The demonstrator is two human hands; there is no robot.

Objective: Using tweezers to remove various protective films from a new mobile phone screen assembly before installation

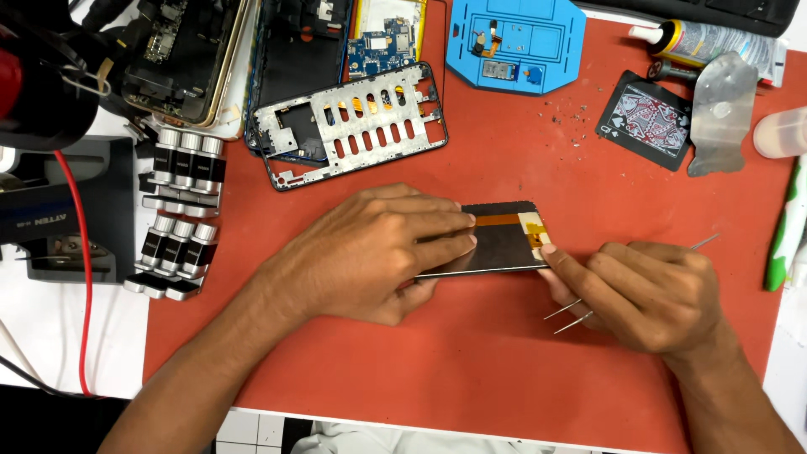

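The flat dark rectangular screen panel point(496, 241) lies between both hands: left hand point(370, 252) at nine o'clock pins it flat; right hand point(647, 290) at four o'clock, grasping thin metal tweezers point(572, 315), fingers its corner.

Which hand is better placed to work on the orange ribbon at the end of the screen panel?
The right hand. Its fingertip already rests by the orange ribbon and it holds tweezers, while the left hand lies flat, steadying the screen panel.

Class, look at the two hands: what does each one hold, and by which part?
The left hand presses flat on the dark panel, over its left part. The right hand holds tweezers by their middle, its forefinger touching the panel's right end.
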